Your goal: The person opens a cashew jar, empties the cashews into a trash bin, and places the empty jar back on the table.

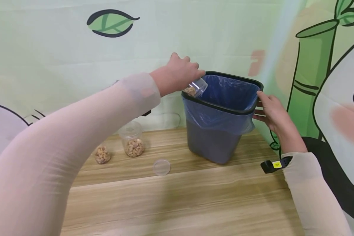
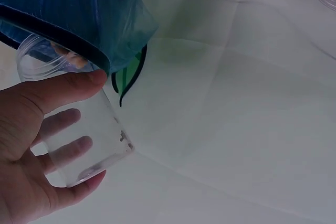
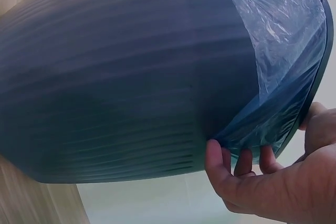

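Note:
My left hand (image 1: 181,72) grips a clear plastic jar (image 2: 100,129), tipped with its mouth over the rim of the trash bin. Some nut pieces (image 2: 71,56) lie near the jar's mouth, and a few dark bits cling near its base. The dark grey trash bin (image 1: 212,141) has a black rim and is lined with a blue plastic bag (image 1: 224,91) folded over the outside. At the bin's right side, my right hand (image 1: 272,111) holds the rim, thumb on top and fingers against the bag below it, as the right wrist view (image 3: 283,182) also has it.
Left of the bin on the wooden table (image 1: 180,203) stand a lidded jar of cashews (image 1: 134,146) and another clear container of cashews (image 1: 102,154), partly behind my left sleeve. A clear round lid (image 1: 161,167) lies flat before the bin. A printed cloth (image 1: 153,42) hangs behind.

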Demonstrator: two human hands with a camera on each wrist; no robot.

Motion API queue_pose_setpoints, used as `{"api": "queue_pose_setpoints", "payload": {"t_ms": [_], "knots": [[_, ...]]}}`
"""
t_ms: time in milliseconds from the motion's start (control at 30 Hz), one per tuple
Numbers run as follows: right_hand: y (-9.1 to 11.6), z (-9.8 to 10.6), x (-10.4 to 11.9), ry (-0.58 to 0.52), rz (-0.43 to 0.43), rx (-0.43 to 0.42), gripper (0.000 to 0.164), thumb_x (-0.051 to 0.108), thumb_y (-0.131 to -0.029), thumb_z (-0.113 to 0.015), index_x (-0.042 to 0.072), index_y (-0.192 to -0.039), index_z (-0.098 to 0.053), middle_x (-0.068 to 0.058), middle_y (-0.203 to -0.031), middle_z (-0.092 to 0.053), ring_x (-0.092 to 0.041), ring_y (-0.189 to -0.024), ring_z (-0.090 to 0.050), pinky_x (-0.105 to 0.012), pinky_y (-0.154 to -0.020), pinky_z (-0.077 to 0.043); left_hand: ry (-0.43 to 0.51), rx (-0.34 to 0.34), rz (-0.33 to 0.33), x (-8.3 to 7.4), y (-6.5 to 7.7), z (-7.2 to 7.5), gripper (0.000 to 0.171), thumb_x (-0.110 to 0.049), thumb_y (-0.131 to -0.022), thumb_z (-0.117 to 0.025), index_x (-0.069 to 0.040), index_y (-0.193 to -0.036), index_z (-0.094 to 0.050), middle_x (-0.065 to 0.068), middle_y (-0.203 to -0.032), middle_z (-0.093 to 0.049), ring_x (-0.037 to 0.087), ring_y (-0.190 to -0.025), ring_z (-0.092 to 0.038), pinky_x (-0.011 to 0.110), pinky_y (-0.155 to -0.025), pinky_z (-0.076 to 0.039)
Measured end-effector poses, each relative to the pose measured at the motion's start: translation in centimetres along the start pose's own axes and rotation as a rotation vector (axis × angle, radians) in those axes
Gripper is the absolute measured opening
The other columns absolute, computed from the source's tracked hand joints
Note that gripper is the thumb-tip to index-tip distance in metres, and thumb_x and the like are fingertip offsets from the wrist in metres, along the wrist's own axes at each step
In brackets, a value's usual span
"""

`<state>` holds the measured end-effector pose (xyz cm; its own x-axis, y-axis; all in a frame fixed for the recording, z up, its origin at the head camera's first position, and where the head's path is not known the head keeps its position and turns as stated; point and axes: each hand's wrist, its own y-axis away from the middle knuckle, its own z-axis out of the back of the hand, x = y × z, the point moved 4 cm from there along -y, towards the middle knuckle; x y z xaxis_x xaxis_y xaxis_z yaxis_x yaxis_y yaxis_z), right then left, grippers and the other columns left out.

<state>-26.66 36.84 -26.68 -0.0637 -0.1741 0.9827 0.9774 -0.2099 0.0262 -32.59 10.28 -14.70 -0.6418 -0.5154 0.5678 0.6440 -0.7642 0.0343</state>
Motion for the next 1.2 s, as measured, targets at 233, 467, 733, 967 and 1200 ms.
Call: {"api": "queue_pose_setpoints", "payload": {"t_ms": [233,467,733,967,1200], "knots": [[-0.2,-0.3,0.0,0.020,-0.008,-0.008,0.068,0.053,-0.106,-0.034,0.000,-0.149,-0.033,-0.008,-0.122,-0.048,-0.008,-0.088,-0.063,-0.023,-0.079,-0.055,-0.047,-0.021,-0.031,-1.1,-0.3,0.5,0.053,-0.004,-0.099,-0.055,-0.017,-0.149,-0.043,0.009,-0.141,-0.053,0.035,-0.116,-0.053,0.058,-0.092,-0.048],[-0.1,-0.3,0.1,0.017,0.001,-0.015,0.052,0.052,-0.106,-0.034,0.009,-0.133,-0.045,-0.005,-0.117,-0.052,-0.009,-0.088,-0.063,-0.023,-0.078,-0.055,-0.025,-0.047,-0.037,-1.3,-0.4,1.2,0.057,-0.003,-0.098,-0.057,-0.018,-0.150,-0.040,0.009,-0.144,-0.052,0.035,-0.119,-0.052,0.058,-0.092,-0.049],[0.2,-0.4,0.1,0.012,0.011,-0.015,0.049,0.051,-0.107,-0.035,0.009,-0.127,-0.048,-0.003,-0.112,-0.054,-0.008,-0.086,-0.064,-0.024,-0.078,-0.055,-0.001,-0.055,-0.026,-0.8,0.0,1.8,0.063,-0.005,-0.094,-0.064,-0.018,-0.150,-0.039,0.010,-0.147,-0.049,0.037,-0.123,-0.049,0.061,-0.096,-0.045],[0.3,-0.5,0.0,0.014,0.021,-0.015,0.053,0.053,-0.106,-0.036,0.008,-0.133,-0.043,-0.007,-0.117,-0.050,-0.008,-0.085,-0.064,-0.023,-0.077,-0.055,0.017,-0.070,0.001,-0.1,1.1,2.4,0.055,-0.009,-0.100,-0.061,-0.015,-0.149,-0.037,0.011,-0.144,-0.049,0.036,-0.119,-0.050,0.058,-0.092,-0.047],[0.3,-0.6,0.0,0.020,0.020,-0.014,0.057,0.053,-0.106,-0.035,0.006,-0.137,-0.041,-0.007,-0.118,-0.050,-0.008,-0.086,-0.064,-0.023,-0.078,-0.055,0.044,-0.132,0.032,0.4,3.1,2.2,0.057,-0.008,-0.097,-0.062,-0.015,-0.148,-0.038,0.010,-0.137,-0.053,0.034,-0.108,-0.051,0.053,-0.084,-0.048]]}}
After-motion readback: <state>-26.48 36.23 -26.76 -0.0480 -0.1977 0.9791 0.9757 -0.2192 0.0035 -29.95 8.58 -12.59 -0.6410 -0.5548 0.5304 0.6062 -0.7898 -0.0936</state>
